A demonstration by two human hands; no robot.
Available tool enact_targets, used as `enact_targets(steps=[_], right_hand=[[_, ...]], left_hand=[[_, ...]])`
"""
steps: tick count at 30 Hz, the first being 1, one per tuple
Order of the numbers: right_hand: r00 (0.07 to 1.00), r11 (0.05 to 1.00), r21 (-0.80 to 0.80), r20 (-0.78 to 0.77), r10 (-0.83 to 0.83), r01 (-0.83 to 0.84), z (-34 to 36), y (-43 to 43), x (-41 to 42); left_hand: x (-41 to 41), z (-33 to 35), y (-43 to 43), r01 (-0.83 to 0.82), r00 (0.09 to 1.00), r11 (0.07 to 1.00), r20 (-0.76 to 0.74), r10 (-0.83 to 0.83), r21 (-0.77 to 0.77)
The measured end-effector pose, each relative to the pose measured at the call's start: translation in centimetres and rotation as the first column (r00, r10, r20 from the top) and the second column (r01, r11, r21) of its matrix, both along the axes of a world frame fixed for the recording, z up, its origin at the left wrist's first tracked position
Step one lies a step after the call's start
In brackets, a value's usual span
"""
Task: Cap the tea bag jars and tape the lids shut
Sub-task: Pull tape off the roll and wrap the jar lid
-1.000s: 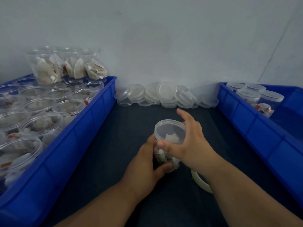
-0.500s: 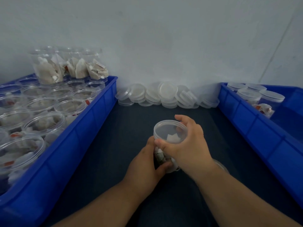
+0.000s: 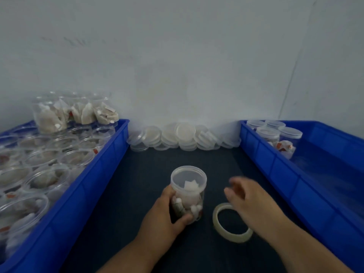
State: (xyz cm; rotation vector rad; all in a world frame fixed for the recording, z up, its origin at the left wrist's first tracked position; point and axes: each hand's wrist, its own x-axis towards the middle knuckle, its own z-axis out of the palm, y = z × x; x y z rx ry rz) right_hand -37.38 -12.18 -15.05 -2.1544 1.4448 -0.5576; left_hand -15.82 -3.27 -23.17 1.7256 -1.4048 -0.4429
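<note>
I see the left hand, fingers curled round the lidded jar standing on the tabletop; the blurred right hand, fingers loosely spread, hovers over the tape roll beside it.

I take the jar on the mat as my mark. The left bin, packed with open jars, stands left of it. The right bin, holding capped jars, stands right of it. Lids lie piled behind it, and tape lies just to its right.
</note>
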Motion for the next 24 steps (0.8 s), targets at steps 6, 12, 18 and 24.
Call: enact_targets(steps=[6, 12, 18, 24], right_hand=[[0.742, 0.953, -0.035, -0.637, 0.211, -0.301, -2.8, 2.1, -1.1], [0.995, 0.988, -0.154, -0.101, -0.008, -0.008, -0.8, 3.4, -2.4], [0.949, 0.809, -0.511, -0.047, 0.312, -0.292, 0.7, 7.2, -1.6], [0.917, 0.735, -0.579, -0.054, 0.396, -0.352, 0.8, 8.5, -1.0]], left_hand=[[-0.2, 0.4, 0.2, -0.056, 0.994, 0.998, -0.09, 0.057, 0.016], [-1.0, 3.3, 1.9, -0.161, 0.979, 0.985, -0.118, 0.168, 0.062], [-2.9, 8.2, 5.1, 0.114, 0.993, 0.934, 0.074, -0.094, -0.339], [-3.7, 9.7, 6.5, 0.071, 0.989, 0.935, 0.145, -0.021, -0.348]])
